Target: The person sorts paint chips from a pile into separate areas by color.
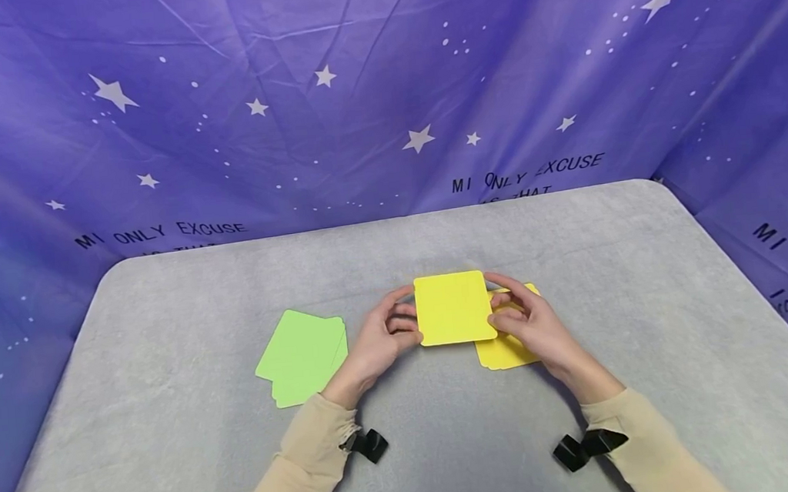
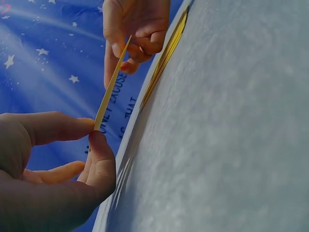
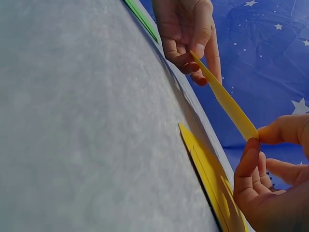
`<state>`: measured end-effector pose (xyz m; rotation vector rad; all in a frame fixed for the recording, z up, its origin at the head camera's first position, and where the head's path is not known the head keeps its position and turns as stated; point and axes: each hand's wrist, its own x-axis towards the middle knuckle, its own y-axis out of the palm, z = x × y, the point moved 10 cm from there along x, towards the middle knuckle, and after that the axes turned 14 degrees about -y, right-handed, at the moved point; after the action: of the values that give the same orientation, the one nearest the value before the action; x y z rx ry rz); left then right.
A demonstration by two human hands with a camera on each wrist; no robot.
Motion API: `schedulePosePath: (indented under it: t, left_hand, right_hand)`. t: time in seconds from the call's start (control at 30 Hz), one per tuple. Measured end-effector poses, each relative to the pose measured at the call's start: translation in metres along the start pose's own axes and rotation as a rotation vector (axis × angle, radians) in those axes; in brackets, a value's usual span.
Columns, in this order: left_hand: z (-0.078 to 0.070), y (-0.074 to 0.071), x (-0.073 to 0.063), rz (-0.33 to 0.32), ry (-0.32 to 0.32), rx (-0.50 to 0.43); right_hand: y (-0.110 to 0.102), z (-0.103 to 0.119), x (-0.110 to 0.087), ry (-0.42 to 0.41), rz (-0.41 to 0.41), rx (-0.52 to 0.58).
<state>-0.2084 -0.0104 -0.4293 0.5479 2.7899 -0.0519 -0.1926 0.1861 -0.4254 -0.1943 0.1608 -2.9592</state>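
Note:
Between both hands a square yellow card with rounded corners is held up above the table. My left hand pinches its left edge between thumb and fingers. At the opposite edge my right hand grips it the same way. Seen edge-on, the yellow card looks thin in the left wrist view. Under my right hand a fanned pile of yellow cards lies on the table, partly hidden by the held card and the hand. The right wrist view shows these yellow cards below the fingers.
Left of my left hand lies a loose pile of green cards, its edge close to the left forearm. The grey cloth-covered table has rounded far corners. A purple curtain with white stars hangs behind it and along the sides.

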Motion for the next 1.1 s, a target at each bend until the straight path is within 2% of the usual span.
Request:
schedulePosePath:
  t: [0.2,0.67,0.9,1.1]
  left_hand:
    - [0.002,0.016,0.000,0.058,-0.014,0.005]
    - [0.001,0.048,0.006,0.090,-0.019,0.038]
    - [0.001,0.068,0.013,0.110,-0.048,0.050]
    - [0.001,0.085,0.017,0.125,-0.071,0.031]
  right_hand:
    - [-0.008,0.003,-0.008,-0.006,0.009,-0.028]
    - [-0.033,0.005,-0.028,-0.023,0.018,-0.099]
    - [-0.055,0.013,-0.034,-0.067,-0.037,-0.230]
    - [-0.073,0.013,-0.040,-0.050,-0.081,-0.332]
